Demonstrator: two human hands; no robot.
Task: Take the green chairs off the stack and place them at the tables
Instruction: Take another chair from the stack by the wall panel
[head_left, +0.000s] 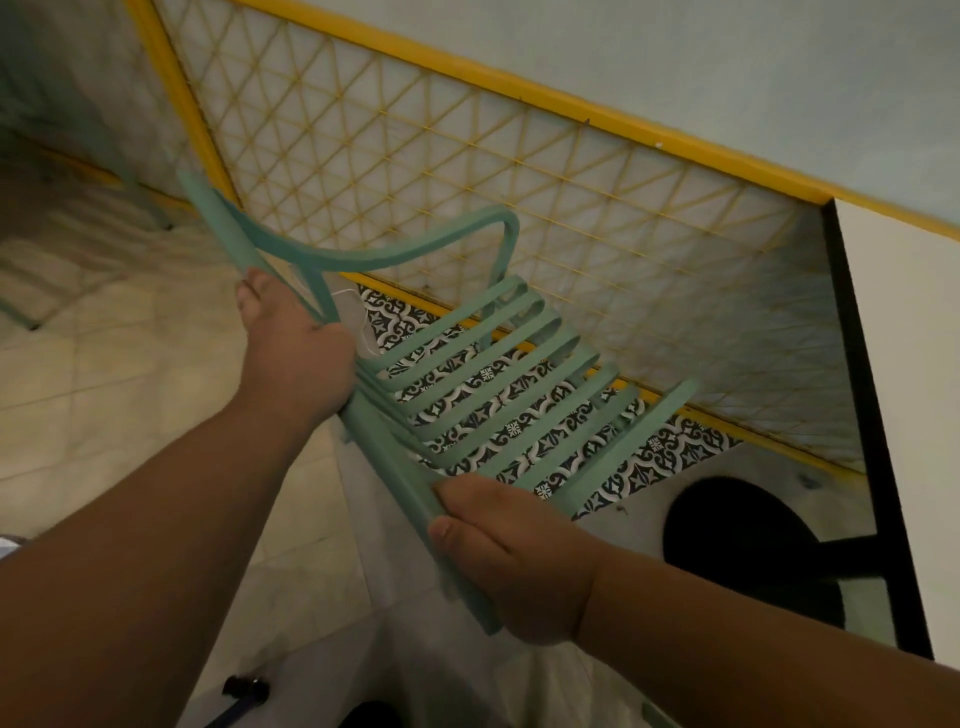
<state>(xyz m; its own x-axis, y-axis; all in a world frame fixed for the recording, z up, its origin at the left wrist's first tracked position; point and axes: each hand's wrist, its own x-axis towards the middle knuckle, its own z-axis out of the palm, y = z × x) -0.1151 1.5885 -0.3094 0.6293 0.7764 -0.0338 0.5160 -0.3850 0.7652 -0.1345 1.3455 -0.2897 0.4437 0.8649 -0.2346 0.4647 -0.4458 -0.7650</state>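
Hands first, in the single head view: the left hand (298, 343) is wrapped round the pale green slatted metal chair (636, 441) where its curved armrest meets the back, and the right hand (511, 551) grips the near side rail of the seat, thumb on top and fingers curled underneath. The two hands are well apart, each clamped on the frame. The chair looks to be carried off the floor and tilted, seat slats running away toward the far right, though its feet are not in view. Through the slats shows a strip of blue-and-white patterned floor tile (670, 457), which runs along the foot of a yellow-framed lattice panel (519, 171) on the far side. To the right stands a white worktop with a black edge (904, 364), and below it a round black pedestal base (737, 530); the chair is near this table but not yet set down at it. Beige floor tiles (130, 364) spread to the left, where a blurred green frame (150, 202) stands at the far edge; whether that is the stack or a chair already placed cannot be told. By my reading, this chair is off the stack and mid-carry; what remains is lowering it upright beside the worktop, then fetching any others.
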